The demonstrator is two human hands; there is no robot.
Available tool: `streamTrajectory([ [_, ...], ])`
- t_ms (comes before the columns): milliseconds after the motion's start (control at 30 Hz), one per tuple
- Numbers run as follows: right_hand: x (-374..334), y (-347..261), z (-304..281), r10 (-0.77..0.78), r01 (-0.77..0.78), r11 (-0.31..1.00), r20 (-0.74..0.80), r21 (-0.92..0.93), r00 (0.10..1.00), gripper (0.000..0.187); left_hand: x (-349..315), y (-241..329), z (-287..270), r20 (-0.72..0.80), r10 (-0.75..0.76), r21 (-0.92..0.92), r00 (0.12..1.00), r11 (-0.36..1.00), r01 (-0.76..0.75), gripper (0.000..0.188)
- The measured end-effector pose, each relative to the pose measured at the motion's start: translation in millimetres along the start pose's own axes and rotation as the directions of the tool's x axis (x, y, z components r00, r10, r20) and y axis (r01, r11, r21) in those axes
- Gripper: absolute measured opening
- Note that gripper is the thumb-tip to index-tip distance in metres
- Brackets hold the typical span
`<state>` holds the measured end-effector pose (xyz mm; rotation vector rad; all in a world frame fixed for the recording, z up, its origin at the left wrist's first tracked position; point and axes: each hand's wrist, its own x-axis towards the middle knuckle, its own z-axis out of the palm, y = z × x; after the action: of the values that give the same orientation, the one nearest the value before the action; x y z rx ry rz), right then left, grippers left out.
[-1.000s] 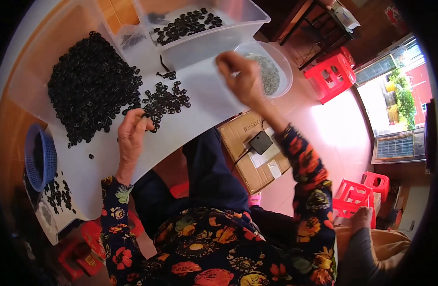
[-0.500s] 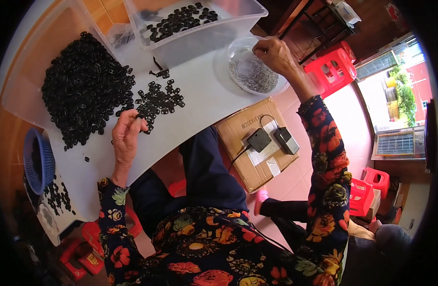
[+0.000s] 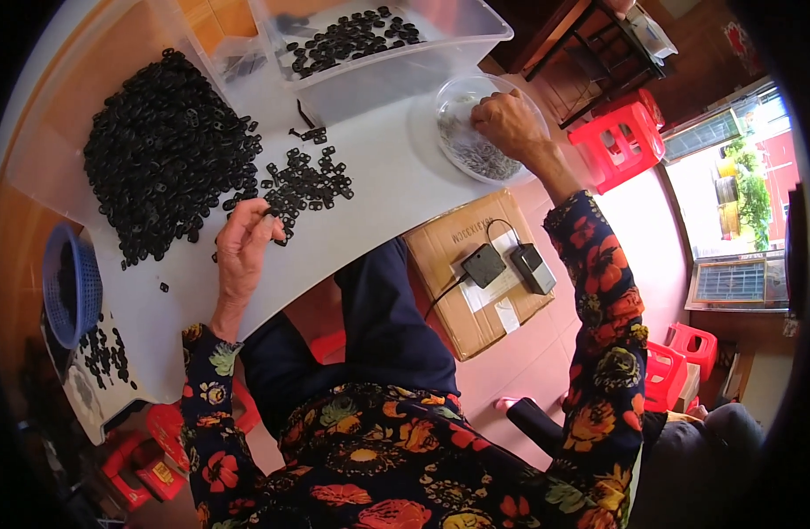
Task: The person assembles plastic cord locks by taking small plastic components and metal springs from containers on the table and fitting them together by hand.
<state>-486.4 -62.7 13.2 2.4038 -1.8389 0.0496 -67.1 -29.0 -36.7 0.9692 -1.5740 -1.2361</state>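
At the near edge of the white table, my left hand (image 3: 245, 242) pinches a small black plastic piece (image 3: 271, 212) between thumb and fingertips. Loose flat black pieces with holes (image 3: 308, 183) lie just beyond it. A large heap of the same pieces (image 3: 163, 154) spreads out of a tipped clear bin to the left. My right hand (image 3: 513, 128) reaches into a round clear bowl (image 3: 449, 95) of thin silvery metal bits (image 3: 480, 152). Its fingers are drawn together above them; what they hold, if anything, is too small to make out.
A clear bin (image 3: 396, 84) with more black pieces stands at the table's back. Left, a blue basket (image 3: 74, 286) sits by scattered pieces. A cardboard box (image 3: 449, 304) bearing black devices (image 3: 483, 264) is beside my legs. Red stools (image 3: 618, 145) and another person (image 3: 713, 458) are at right.
My right hand has moved down over the metal bits in the bowl. My left hand keeps its pinch on the black piece. The other person's foot has shifted, and the view has turned slightly.
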Motion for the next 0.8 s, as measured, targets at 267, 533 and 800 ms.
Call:
streamTrajectory([
  [267, 3.7, -26.0, -19.3, 0.2, -0.15, 0.945, -0.152, 0.291, 0.968, 0.009, -1.0, -1.2, 2.9, -0.057, -0.031, 0.002, 0.998, 1.0, 0.031, 0.014],
  [533, 14.5, -156.6, -32.2, 0.192, -0.034, 0.124, 0.01, 0.992, 0.981, 0.014, 3.4, 6.6, -3.0, -0.151, 0.038, 0.184, 0.988, 0.983, -0.009, 0.008],
  [800, -1.0, -230.6, 27.3, 0.069, -0.169, -0.327, 0.202, 0.93, 0.977, 0.011, 10.1, 3.0, -26.1, -0.073, 0.415, 0.709, 0.907, 0.661, -0.246, 0.017],
])
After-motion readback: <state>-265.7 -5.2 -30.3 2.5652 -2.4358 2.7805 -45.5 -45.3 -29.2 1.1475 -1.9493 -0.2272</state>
